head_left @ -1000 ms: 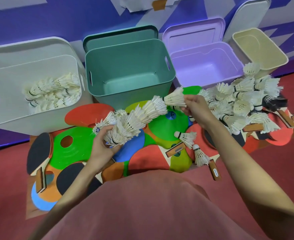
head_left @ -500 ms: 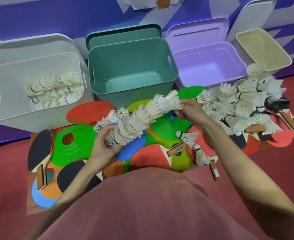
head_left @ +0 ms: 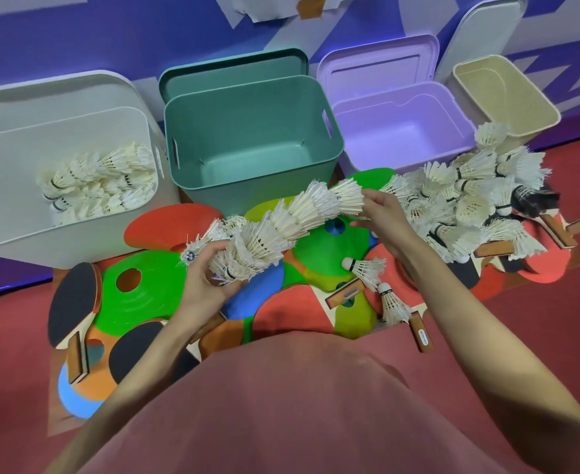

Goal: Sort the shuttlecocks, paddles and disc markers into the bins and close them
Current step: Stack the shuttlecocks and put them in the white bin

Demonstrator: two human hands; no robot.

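— Holding what?
— Nested shuttlecock stack (head_left: 281,227), held above the disc markers (head_left: 138,295): left hand (head_left: 206,282) curls round its lower end, right hand (head_left: 381,213) pinches the top.
— Bins?
— White bin (head_left: 25,234) has shuttlecocks; green bin (head_left: 329,131) behind.

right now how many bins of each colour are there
white bin: 1
green bin: 1
purple bin: 1
beige bin: 1
total: 4
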